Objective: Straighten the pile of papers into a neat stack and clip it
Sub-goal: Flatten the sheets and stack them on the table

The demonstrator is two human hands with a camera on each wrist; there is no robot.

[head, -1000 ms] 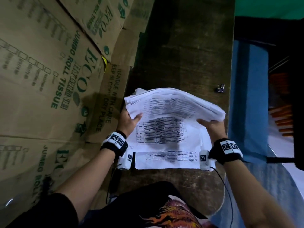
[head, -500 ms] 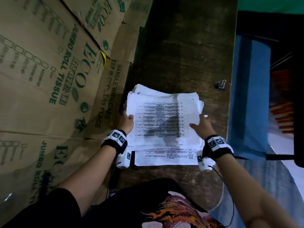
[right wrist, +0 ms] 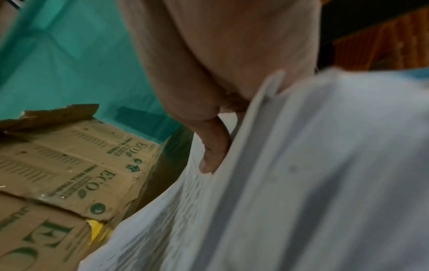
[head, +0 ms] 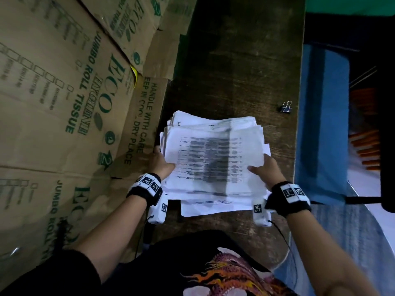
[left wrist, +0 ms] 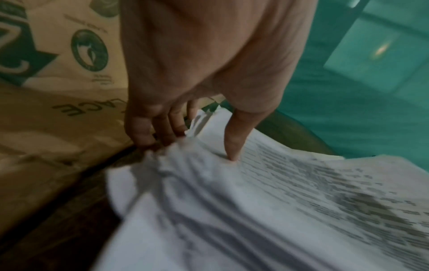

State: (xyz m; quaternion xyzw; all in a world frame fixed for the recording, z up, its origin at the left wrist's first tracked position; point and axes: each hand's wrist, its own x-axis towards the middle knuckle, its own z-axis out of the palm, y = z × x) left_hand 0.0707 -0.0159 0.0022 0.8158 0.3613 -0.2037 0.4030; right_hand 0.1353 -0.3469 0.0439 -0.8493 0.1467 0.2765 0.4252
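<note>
**Both hands on the pile, edges not yet square**

Nearest the body, one loose sheet (head: pixel 213 207) pokes out from under the papers (head: pixel 213 159), on the worktop (head: pixel 245 60) and out of line. Just beyond it, the left hand (head: pixel 160 162) has its grip on the papers' left edge: thumb pressed on top, fingers (left wrist: pixel 148 132) curled under the crumpled edges. The right hand (head: pixel 265 169) clamps the right edge the same way, thumb on the top page; its fingers are hidden beneath. The papers sit between the two hands, sheets fanned at the far end and down the left side.

How to play this well, I'd say: loosen both grips a touch, stand the papers on one edge and tap them down on the worktop so the sheets slide level, then turn and tap the next edge. Gather that stray sheet in first.

Far right of the papers, well apart, the clip (head: pixel 286 107) waits near the worktop's edge. Boxes (head: pixel 64 92) crowd the left side.
</note>
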